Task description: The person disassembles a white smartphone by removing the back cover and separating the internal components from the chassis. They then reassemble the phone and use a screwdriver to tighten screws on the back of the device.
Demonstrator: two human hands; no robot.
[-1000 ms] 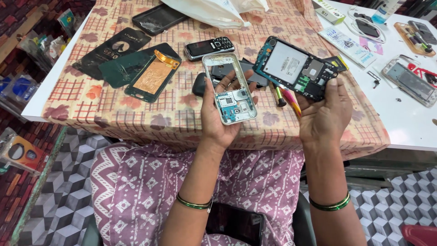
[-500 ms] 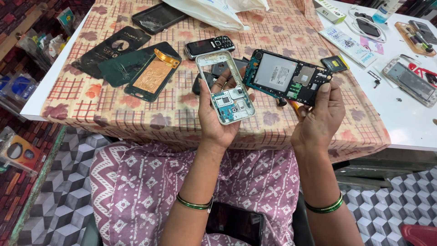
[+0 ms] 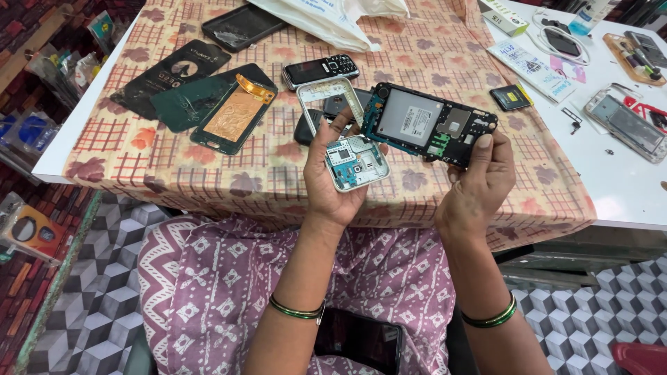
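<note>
A silver phone frame (image 3: 345,135) with a small circuit board at its lower end is held in the left hand (image 3: 332,182), with the fingers curled up around its left edge and the thumb pressed against its upper part. The frame is tilted, its open upper half reaching up over the desk (image 3: 174,173). Just to the right, a dark phone body (image 3: 427,123) with a grey panel in its middle is pinched by the right hand (image 3: 479,182): the thumb is laid on the body's lower right edge and the fingers are wrapped behind it. The dark body's left end touches or overlaps the upper right side of the silver frame; which of the two cannot be told. Both parts are held above the near edge of the desk, which is covered with a checked, floral cloth. On the cloth behind the hands a small keypad phone (image 3: 321,70) is laid, and further left a phone back with a copper-coloured sheet (image 3: 233,111) is seen. A green bangle is worn on each wrist.
</note>
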